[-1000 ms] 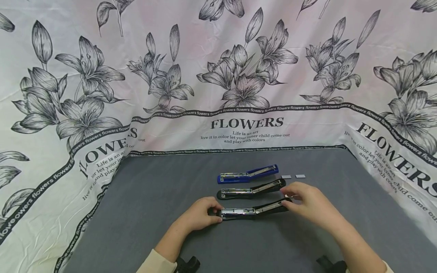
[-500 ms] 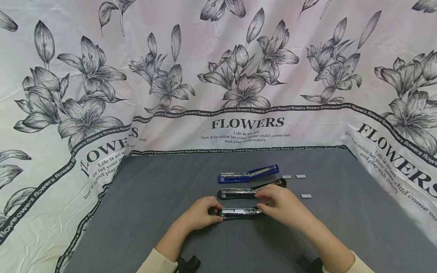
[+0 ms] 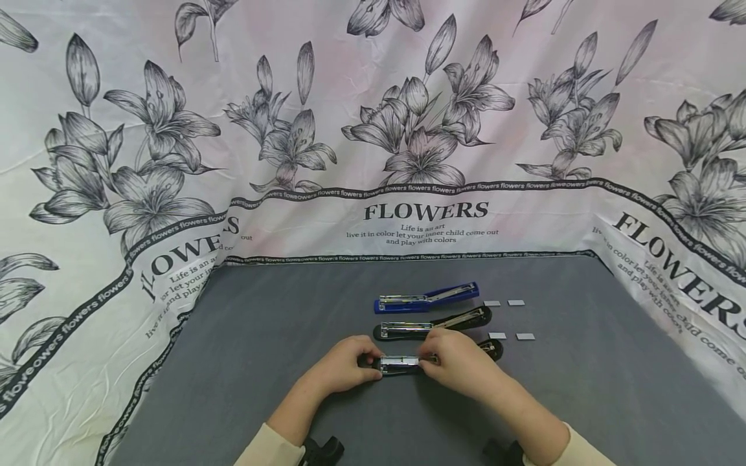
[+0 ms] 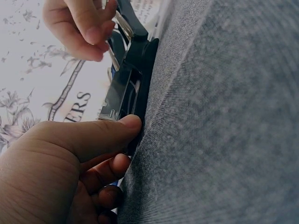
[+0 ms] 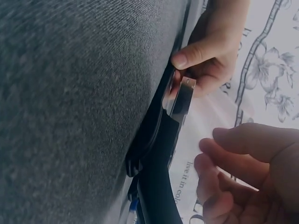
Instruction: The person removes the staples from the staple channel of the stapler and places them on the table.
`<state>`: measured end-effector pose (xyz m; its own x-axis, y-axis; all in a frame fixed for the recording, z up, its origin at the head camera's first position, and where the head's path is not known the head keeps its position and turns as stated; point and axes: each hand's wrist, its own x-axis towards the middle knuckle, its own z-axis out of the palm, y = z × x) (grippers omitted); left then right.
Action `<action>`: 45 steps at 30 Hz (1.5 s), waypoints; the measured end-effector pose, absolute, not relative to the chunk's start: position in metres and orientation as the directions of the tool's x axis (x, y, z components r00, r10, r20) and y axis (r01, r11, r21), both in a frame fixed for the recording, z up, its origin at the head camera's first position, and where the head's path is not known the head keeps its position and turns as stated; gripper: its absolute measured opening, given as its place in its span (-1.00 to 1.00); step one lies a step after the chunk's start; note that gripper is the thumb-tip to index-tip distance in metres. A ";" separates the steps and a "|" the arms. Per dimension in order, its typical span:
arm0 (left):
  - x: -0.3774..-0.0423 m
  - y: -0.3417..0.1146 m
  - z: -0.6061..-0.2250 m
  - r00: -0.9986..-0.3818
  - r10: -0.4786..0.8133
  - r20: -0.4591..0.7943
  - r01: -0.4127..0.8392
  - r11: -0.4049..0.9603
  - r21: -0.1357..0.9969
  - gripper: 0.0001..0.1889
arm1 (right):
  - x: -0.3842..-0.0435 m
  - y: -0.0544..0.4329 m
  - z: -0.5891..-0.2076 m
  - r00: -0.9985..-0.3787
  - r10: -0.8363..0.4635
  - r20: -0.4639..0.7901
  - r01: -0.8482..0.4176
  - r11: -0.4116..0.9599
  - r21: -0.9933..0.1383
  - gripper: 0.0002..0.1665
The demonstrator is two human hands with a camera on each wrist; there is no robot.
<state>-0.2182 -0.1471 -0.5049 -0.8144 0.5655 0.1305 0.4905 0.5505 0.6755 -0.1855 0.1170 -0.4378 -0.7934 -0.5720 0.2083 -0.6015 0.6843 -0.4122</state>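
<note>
A black stapler (image 3: 399, 366) lies opened out on the grey table, its metal magazine facing up. My left hand (image 3: 345, 366) grips its left end between thumb and fingers; in the left wrist view the thumb (image 4: 107, 135) lies along its side. Over the middle of that stapler is my right hand (image 3: 460, 362), covering part of it. Seen from the right wrist, the right fingers (image 5: 210, 182) are loosely bent beside the magazine (image 5: 182, 102), with nothing visible between them. Whether their tips touch the stapler cannot be told.
Behind lie a second opened black stapler (image 3: 405, 330) and an opened blue stapler (image 3: 405, 303). Several small pale strips, such as a near strip (image 3: 525, 336) and a far strip (image 3: 515, 303), lie to their right. A flower-print cloth (image 3: 419, 220) encloses the table (image 3: 280, 310).
My right hand has moved left, from the stapler's right end to its middle, uncovering two pale strips beside the second black stapler. The left hand keeps its grip on the near stapler.
</note>
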 end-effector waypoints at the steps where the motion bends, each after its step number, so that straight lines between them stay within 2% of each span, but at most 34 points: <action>1: -0.218 -0.147 -0.505 -0.813 0.567 0.131 0.491 0.548 0.677 -0.76 | -0.185 0.116 -0.438 -0.797 -0.570 0.197 -0.596 0.694 -0.404 -0.95; 7: -0.219 -0.147 -0.506 -0.815 0.567 0.118 0.486 0.560 0.671 -0.76 | -0.184 0.113 -0.445 -0.804 -0.573 0.159 -0.592 0.746 -0.306 -0.94; 12: -0.219 -0.147 -0.503 -0.819 0.562 0.115 0.482 0.564 0.670 -0.77 | -0.184 0.108 -0.453 -0.804 -0.565 0.184 -0.594 0.775 -0.216 -0.92; 16: -0.218 -0.147 -0.503 -0.817 0.563 0.123 0.485 0.556 0.675 -0.77 | -0.184 0.103 -0.456 -0.801 -0.556 0.223 -0.596 0.777 -0.202 -0.89; 24: -0.218 -0.149 -0.504 -0.814 0.567 0.124 0.484 0.546 0.683 -0.77 | -0.183 0.098 -0.456 -0.868 -0.450 0.209 -0.495 0.813 -0.306 -0.93; 30: -0.218 -0.150 -0.504 -0.817 0.566 0.113 0.478 0.553 0.682 -0.76 | -0.188 0.092 -0.456 -0.890 -0.404 0.211 -0.456 0.800 -0.389 -0.88; 35: -0.218 -0.149 -0.503 -0.815 0.567 0.118 0.481 0.550 0.682 -0.76 | -0.192 0.091 -0.457 -0.920 -0.357 0.160 -0.389 0.787 -0.479 -0.83; 45: -0.217 -0.148 -0.502 -0.817 0.565 0.118 0.480 0.552 0.682 -0.77 | -0.196 0.093 -0.458 -0.906 -0.391 0.161 -0.410 0.720 -0.560 -0.89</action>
<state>-0.2170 -0.1483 -0.5022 -0.8170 0.5645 0.1178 0.4800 0.5523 0.6816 -0.1963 0.0934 -0.4582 -0.9063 -0.3908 0.1607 -0.4097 0.7198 -0.5603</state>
